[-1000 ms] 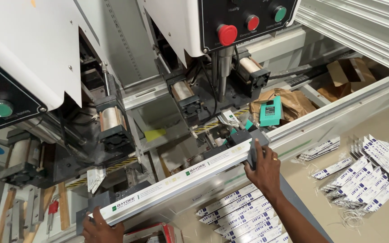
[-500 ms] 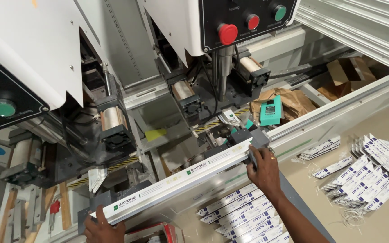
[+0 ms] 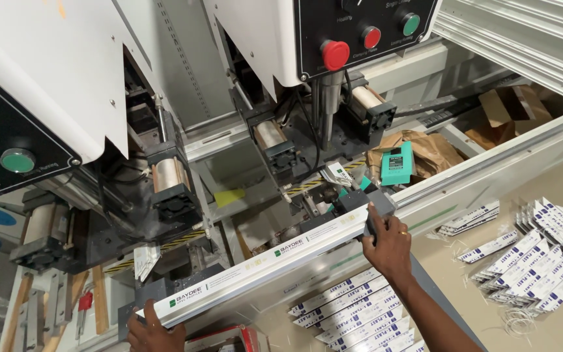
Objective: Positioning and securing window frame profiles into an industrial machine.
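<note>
Since the earlier frames the long white profile (image 3: 262, 264) has slid a little along its length, and the right hand (image 3: 389, 244) has shifted with its end; the left hand (image 3: 153, 331) has come further into view at the bottom edge.

An open brown cardboard box (image 3: 509, 111) sits at the far right behind the machine, what it holds hidden; crumpled brown paper (image 3: 431, 153) lies beside a teal block (image 3: 397, 163).

The profile runs slantwise across the front of the white machine (image 3: 262, 39), low at the left, higher at the right. The left hand is closed around its lower left end, fingers curled under it. The right hand grips the upper right end, fingers wrapped over the dark end piece. Stacks of blue-and-white label strips (image 3: 360, 313) lie on the counter (image 3: 464, 274) just under the right forearm, with more strips (image 3: 542, 254) towards its right edge.
</note>
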